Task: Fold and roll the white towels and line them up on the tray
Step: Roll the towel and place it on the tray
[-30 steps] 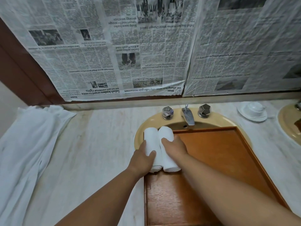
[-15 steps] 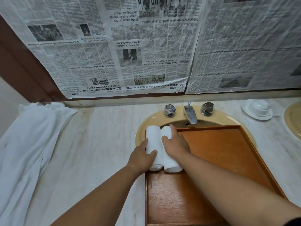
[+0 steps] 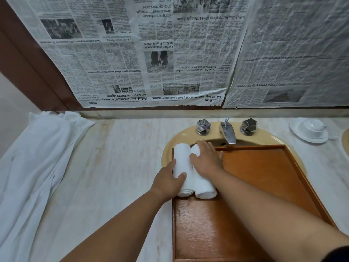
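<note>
Newspaper sheets (image 3: pixel 170 53) are seen pasted across the wall above a pale stone counter (image 3: pixel 117 167). A heap of loose white cloth (image 3: pixel 34 167) is spread over the counter's left end, well apart from everything else. A wooden tray (image 3: pixel 264 186) has been laid over a yellow basin (image 3: pixel 273 138), and two rolled white towels are lined up in its far-left corner, touching side by side. Their long axes run away from the person, parallel to the tray's left rim.

The left roll (image 3: pixel 182 159) is gripped near its close end by the left hand (image 3: pixel 167 183), thumb over the top and fingers along the outer flank. The right roll (image 3: pixel 204 190) is pressed down by the right hand (image 3: pixel 206 160), laid flat with fingers stretched toward the far end.

The rest of the tray is bare to the right of the pair, so the row is judged barely begun. The loose cloth lies to the left, nearer the left hand. A tap (image 3: pixel 227 130) and a cup (image 3: pixel 311 127) are seen behind.
</note>
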